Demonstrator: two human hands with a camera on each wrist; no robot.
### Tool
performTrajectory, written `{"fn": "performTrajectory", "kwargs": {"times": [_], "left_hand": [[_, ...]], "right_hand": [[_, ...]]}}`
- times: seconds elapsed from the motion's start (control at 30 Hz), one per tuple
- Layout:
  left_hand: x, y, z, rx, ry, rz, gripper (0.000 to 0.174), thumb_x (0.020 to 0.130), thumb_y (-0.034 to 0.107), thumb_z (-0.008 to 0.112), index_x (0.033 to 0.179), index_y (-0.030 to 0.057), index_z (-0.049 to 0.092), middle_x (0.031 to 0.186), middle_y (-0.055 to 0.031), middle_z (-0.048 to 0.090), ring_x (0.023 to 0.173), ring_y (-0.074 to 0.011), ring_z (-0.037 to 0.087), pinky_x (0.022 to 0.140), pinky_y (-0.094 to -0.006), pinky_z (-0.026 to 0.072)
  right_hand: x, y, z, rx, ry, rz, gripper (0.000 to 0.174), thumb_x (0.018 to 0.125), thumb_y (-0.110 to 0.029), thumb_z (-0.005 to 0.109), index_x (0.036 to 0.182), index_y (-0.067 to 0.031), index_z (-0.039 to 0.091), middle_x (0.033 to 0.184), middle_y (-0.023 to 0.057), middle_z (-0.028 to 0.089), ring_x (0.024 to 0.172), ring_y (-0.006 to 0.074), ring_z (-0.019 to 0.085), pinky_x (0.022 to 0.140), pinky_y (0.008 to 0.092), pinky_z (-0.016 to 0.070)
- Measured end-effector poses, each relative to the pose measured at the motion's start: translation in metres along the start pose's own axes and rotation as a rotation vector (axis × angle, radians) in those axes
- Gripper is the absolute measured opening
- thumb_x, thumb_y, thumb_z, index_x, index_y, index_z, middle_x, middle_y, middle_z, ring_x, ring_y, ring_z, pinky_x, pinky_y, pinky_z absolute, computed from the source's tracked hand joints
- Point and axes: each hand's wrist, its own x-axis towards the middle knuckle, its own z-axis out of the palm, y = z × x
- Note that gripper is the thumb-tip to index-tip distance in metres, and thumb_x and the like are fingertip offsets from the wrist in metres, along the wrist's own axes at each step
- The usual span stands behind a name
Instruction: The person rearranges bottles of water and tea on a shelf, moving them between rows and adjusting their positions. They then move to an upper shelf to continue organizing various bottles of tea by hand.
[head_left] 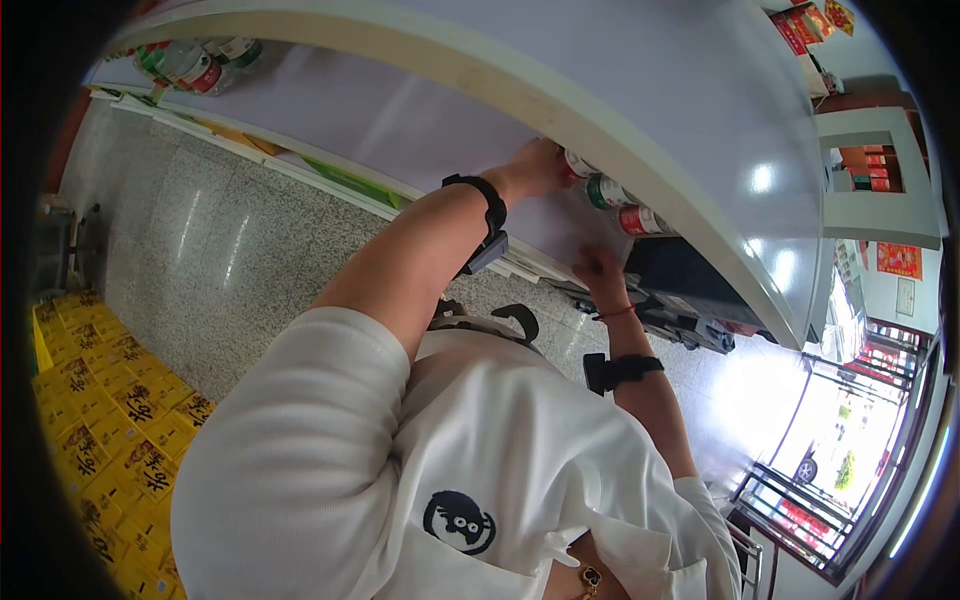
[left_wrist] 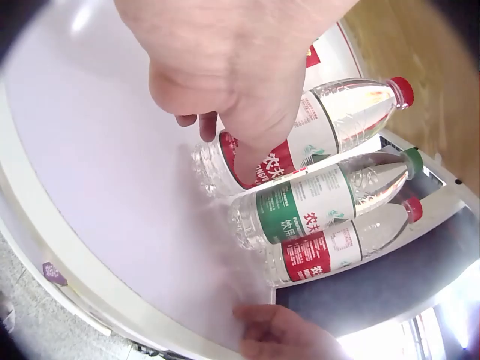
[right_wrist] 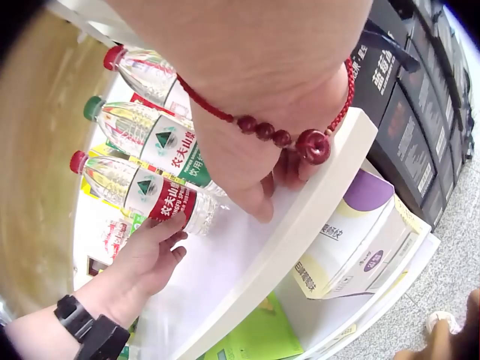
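Note:
Three clear water bottles stand side by side on a white shelf (head_left: pixel 420 130). My left hand (head_left: pixel 535 165) grips the red-labelled end bottle (left_wrist: pixel 360 112) low on its label, the thumb on the front and fingers round the side. Beside it come a green-capped bottle with a green label (left_wrist: pixel 322 202) and another red-capped bottle (left_wrist: pixel 337 251). My right hand (right_wrist: pixel 262 142), with a red beaded bracelet (right_wrist: pixel 266 131), is near the shelf's front edge with fingers loosely bent. Nothing is held in it, and in the right wrist view it overlaps part of the farther red-capped bottle.
More bottles (head_left: pixel 195 68) stand at the shelf's far left end. Boxes (right_wrist: pixel 360 240) fill a lower shelf, and dark cartons (right_wrist: pixel 412 127) are stacked beside it. Yellow cartons (head_left: pixel 110 430) sit on the speckled floor (head_left: pixel 190 190). A curved white panel (head_left: pixel 680 110) overhangs the bottles.

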Motion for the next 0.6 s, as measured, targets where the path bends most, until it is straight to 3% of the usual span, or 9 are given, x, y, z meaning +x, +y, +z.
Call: {"fn": "performTrajectory", "kwargs": {"times": [0.1,0.17,0.2,0.27,0.43,0.6], "left_hand": [[-0.002,0.006,0.003,0.047,0.015,0.014,0.064,0.059,0.022,0.081,0.116,0.0076,0.056,0.110,-0.0147,0.063,0.106,-0.0351,0.056,0.092,-0.0394,0.0461],[0.005,-0.010,0.021,0.098,0.211,0.133,0.063,0.057,0.022,0.081,0.115,0.0095,0.057,0.110,-0.0143,0.063,0.107,-0.0347,0.056,0.091,-0.0383,0.0460],[0.003,0.000,0.015,0.095,0.213,0.132,0.063,0.057,0.022,0.081,0.115,0.0095,0.057,0.110,-0.0143,0.063,0.107,-0.0347,0.056,0.091,-0.0383,0.0460],[-0.010,0.039,-0.012,-0.056,0.112,0.088,0.060,0.058,0.022,0.081,0.112,0.0107,0.059,0.111,-0.0143,0.062,0.107,-0.0336,0.056,0.090,-0.0377,0.0466],[-0.021,0.072,-0.045,0.049,0.073,0.131,0.057,0.058,0.023,0.081,0.110,0.0105,0.060,0.111,-0.0139,0.061,0.106,-0.0317,0.057,0.088,-0.0379,0.0471],[-0.014,0.053,-0.035,0.046,0.039,0.116,0.062,0.058,0.023,0.081,0.114,0.0104,0.058,0.114,-0.0147,0.059,0.109,-0.0326,0.055,0.091,-0.0390,0.0454]], "right_hand": [[0.003,0.008,0.006,0.150,0.050,-0.067,0.038,0.069,-0.017,0.077,0.103,-0.0057,0.065,0.084,0.0052,0.060,0.076,0.0158,0.055,0.071,0.0301,0.0474],[0.005,0.011,0.008,0.143,0.063,-0.077,0.038,0.068,-0.018,0.077,0.103,-0.0058,0.065,0.084,0.0056,0.060,0.075,0.0161,0.055,0.070,0.0301,0.0473],[0.005,0.013,0.009,0.140,0.074,-0.084,0.039,0.068,-0.018,0.077,0.103,-0.0059,0.065,0.084,0.0061,0.060,0.075,0.0164,0.055,0.070,0.0301,0.0471],[0.006,0.017,0.008,0.086,0.070,-0.109,0.038,0.068,-0.017,0.077,0.103,-0.0058,0.065,0.084,0.0058,0.059,0.075,0.0159,0.054,0.069,0.0297,0.0468],[0.005,0.010,0.005,0.024,0.039,-0.065,0.038,0.068,-0.017,0.077,0.102,-0.0054,0.065,0.082,0.0051,0.058,0.075,0.0154,0.054,0.069,0.0298,0.0466],[0.004,0.006,0.005,0.063,0.029,-0.043,0.039,0.069,-0.017,0.076,0.104,-0.0050,0.065,0.084,0.0061,0.059,0.077,0.0167,0.055,0.071,0.0315,0.0474]]}}
